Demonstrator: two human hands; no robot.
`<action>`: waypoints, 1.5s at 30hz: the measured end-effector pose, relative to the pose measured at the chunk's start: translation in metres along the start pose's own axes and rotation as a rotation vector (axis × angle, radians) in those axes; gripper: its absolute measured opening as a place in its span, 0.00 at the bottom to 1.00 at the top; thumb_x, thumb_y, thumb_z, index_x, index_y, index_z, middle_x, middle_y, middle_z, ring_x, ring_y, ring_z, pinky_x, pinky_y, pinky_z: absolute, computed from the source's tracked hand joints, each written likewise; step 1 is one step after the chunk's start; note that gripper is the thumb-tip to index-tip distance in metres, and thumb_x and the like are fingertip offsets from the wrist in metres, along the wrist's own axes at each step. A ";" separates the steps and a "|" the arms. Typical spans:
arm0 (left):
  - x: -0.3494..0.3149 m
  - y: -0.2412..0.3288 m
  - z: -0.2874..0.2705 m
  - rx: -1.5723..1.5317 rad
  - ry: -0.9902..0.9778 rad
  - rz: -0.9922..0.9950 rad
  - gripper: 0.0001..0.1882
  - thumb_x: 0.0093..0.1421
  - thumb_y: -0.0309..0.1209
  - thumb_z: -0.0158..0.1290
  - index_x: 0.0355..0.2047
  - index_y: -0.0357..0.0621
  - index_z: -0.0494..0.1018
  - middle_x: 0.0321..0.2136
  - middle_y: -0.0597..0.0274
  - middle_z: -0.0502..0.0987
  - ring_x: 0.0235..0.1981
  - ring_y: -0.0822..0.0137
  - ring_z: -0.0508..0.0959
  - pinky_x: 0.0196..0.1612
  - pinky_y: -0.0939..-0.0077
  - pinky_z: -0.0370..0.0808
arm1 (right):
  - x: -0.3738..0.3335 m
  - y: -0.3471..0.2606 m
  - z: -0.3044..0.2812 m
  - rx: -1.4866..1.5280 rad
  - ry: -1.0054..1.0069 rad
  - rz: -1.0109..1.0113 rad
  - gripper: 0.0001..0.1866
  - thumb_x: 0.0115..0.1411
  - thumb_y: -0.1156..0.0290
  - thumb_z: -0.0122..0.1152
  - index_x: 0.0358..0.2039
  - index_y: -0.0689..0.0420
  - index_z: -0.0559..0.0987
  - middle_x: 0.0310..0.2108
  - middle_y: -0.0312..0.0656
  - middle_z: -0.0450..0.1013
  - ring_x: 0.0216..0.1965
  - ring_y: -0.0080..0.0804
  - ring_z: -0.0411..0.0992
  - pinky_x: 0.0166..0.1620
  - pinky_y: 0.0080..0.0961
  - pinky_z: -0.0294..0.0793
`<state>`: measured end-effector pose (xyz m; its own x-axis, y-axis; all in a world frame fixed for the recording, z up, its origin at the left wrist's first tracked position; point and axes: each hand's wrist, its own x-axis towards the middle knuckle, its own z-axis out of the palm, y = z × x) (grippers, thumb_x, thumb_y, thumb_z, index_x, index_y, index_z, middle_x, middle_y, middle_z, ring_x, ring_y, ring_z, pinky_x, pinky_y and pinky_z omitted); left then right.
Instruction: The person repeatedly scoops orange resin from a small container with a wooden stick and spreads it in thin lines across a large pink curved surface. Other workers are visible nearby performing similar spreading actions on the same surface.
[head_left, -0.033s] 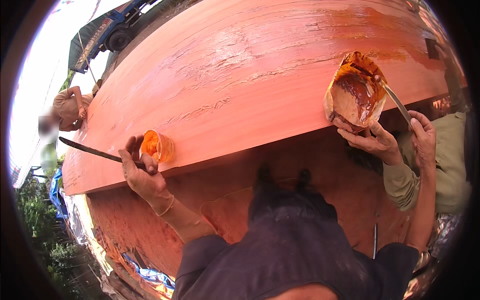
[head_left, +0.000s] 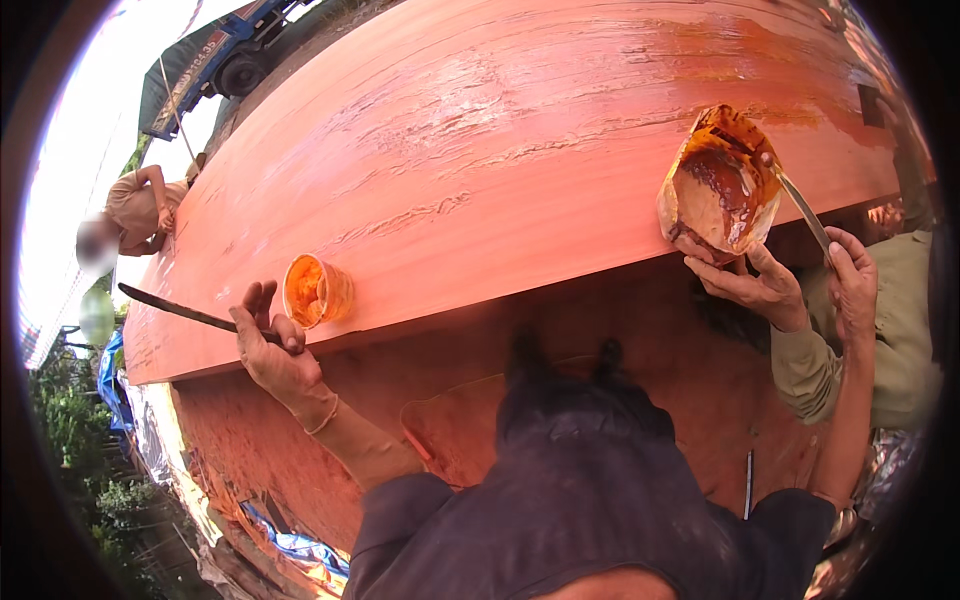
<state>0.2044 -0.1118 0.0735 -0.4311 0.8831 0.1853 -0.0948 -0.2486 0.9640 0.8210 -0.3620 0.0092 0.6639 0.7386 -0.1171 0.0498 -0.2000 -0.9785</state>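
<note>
A long dark flat strip (head_left: pixel 180 307) is held in my left hand (head_left: pixel 283 372), its free end pointing left past the edge of the reddish wooden slab (head_left: pixel 530 200). Beside those fingers, an orange plastic cup (head_left: pixel 338 297) with bright orange paste in it stands on the slab. My right hand (head_left: pixel 853 285) grips a thin, curved metal blade (head_left: pixel 806 216). Its tip reaches to the rim of an open container (head_left: pixel 683 205) smeared inside with glossy brown-orange resin-like material. Another person's hand (head_left: pixel 770 292), in a green sleeve, supports that container from below at the slab's near edge.
At the far left a second person (head_left: pixel 140 208) leans over the slab's end. A blue truck (head_left: pixel 225 60) is parked beyond. The slab's surface has rough ridges and a dark wet patch (head_left: pixel 800 70). Blue sheeting (head_left: pixel 113 385) and plants (head_left: pixel 70 430) lie at left.
My left hand has moved slightly left and down, a little away from the orange cup. The container and my right hand appear slightly farther right; both hands keep their hold.
</note>
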 end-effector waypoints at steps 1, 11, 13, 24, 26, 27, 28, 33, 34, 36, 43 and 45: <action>0.021 0.000 -0.031 0.062 0.062 0.019 0.25 0.76 0.47 0.45 0.49 0.33 0.75 0.44 0.48 0.81 0.12 0.82 0.58 0.14 0.88 0.52 | -0.002 -0.002 0.003 -0.007 0.051 0.024 0.13 0.71 0.70 0.58 0.53 0.60 0.79 0.27 0.27 0.72 0.13 0.05 0.54 0.14 0.10 0.47; 0.171 -0.081 -0.201 0.253 0.412 0.003 0.26 0.74 0.47 0.48 0.48 0.30 0.74 0.42 0.48 0.79 0.13 0.81 0.61 0.13 0.87 0.54 | -0.067 -0.077 0.130 0.178 0.100 -0.100 0.17 0.73 0.70 0.54 0.59 0.61 0.75 0.30 0.30 0.74 0.14 0.06 0.52 0.17 0.09 0.49; 0.173 -0.098 -0.207 0.238 0.361 -0.016 0.26 0.75 0.48 0.47 0.48 0.30 0.75 0.40 0.50 0.78 0.13 0.80 0.61 0.15 0.87 0.55 | -0.080 -0.085 0.188 0.182 0.052 -0.072 0.18 0.72 0.70 0.55 0.59 0.62 0.75 0.32 0.34 0.75 0.14 0.07 0.53 0.17 0.08 0.50; 0.169 -0.126 -0.203 0.269 0.311 -0.063 0.29 0.77 0.48 0.42 0.46 0.27 0.75 0.33 0.54 0.76 0.16 0.79 0.60 0.20 0.90 0.56 | -0.074 -0.077 0.450 0.241 -0.328 0.223 0.12 0.67 0.72 0.61 0.47 0.62 0.82 0.28 0.34 0.75 0.16 0.10 0.60 0.18 0.11 0.57; 0.167 -0.130 -0.202 0.293 0.319 -0.040 0.29 0.77 0.48 0.42 0.46 0.27 0.75 0.33 0.55 0.76 0.16 0.79 0.61 0.20 0.90 0.57 | -0.062 -0.073 0.476 0.231 -0.334 0.278 0.11 0.67 0.71 0.62 0.47 0.62 0.82 0.28 0.33 0.75 0.16 0.10 0.61 0.17 0.09 0.57; 0.165 -0.133 -0.202 0.307 0.322 -0.024 0.29 0.77 0.48 0.42 0.45 0.27 0.76 0.33 0.55 0.76 0.17 0.79 0.61 0.21 0.89 0.58 | -0.059 -0.071 0.486 0.185 -0.343 0.264 0.11 0.67 0.71 0.61 0.47 0.62 0.82 0.29 0.33 0.75 0.16 0.09 0.61 0.18 0.09 0.57; 0.165 -0.134 -0.202 0.315 0.322 0.002 0.29 0.77 0.49 0.42 0.45 0.27 0.76 0.32 0.55 0.76 0.17 0.78 0.61 0.21 0.89 0.58 | -0.056 -0.070 0.496 0.132 -0.334 0.261 0.11 0.67 0.72 0.61 0.47 0.62 0.82 0.29 0.32 0.75 0.17 0.09 0.61 0.18 0.09 0.58; 0.162 -0.138 -0.203 0.365 0.301 0.007 0.29 0.77 0.49 0.42 0.45 0.28 0.76 0.31 0.56 0.77 0.18 0.78 0.62 0.22 0.87 0.60 | -0.046 -0.072 0.524 -0.025 -0.326 0.161 0.11 0.66 0.70 0.60 0.43 0.61 0.84 0.30 0.29 0.76 0.23 0.11 0.66 0.25 0.13 0.64; 0.161 -0.138 -0.203 0.372 0.287 0.023 0.29 0.77 0.49 0.42 0.45 0.29 0.76 0.31 0.56 0.77 0.18 0.78 0.62 0.22 0.87 0.60 | -0.045 -0.072 0.529 -0.055 -0.313 0.114 0.11 0.66 0.70 0.59 0.43 0.62 0.84 0.29 0.30 0.76 0.23 0.12 0.67 0.25 0.15 0.65; 0.162 -0.139 -0.204 0.370 0.300 0.001 0.29 0.77 0.48 0.42 0.45 0.29 0.77 0.31 0.56 0.77 0.18 0.78 0.62 0.22 0.87 0.60 | -0.044 -0.072 0.538 -0.108 -0.281 0.023 0.12 0.66 0.71 0.58 0.43 0.64 0.84 0.27 0.32 0.76 0.23 0.15 0.68 0.26 0.19 0.67; 0.165 -0.143 -0.208 0.351 0.281 -0.013 0.28 0.77 0.48 0.42 0.44 0.31 0.77 0.31 0.56 0.77 0.18 0.78 0.62 0.22 0.87 0.59 | -0.061 -0.073 0.547 -0.498 -0.163 -0.257 0.09 0.67 0.79 0.57 0.45 0.66 0.81 0.31 0.37 0.78 0.32 0.23 0.75 0.34 0.22 0.72; 0.165 -0.143 -0.209 0.370 0.281 -0.020 0.28 0.77 0.48 0.42 0.44 0.31 0.77 0.30 0.56 0.77 0.18 0.78 0.61 0.22 0.87 0.59 | -0.065 -0.072 0.550 -0.570 -0.123 -0.428 0.09 0.65 0.80 0.58 0.45 0.65 0.82 0.31 0.41 0.78 0.31 0.27 0.76 0.34 0.24 0.73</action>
<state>-0.0406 -0.0132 -0.0737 -0.6636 0.7316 0.1561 0.1991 -0.0284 0.9796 0.3641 -0.0413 -0.0058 0.4122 0.8875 0.2058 0.6903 -0.1569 -0.7063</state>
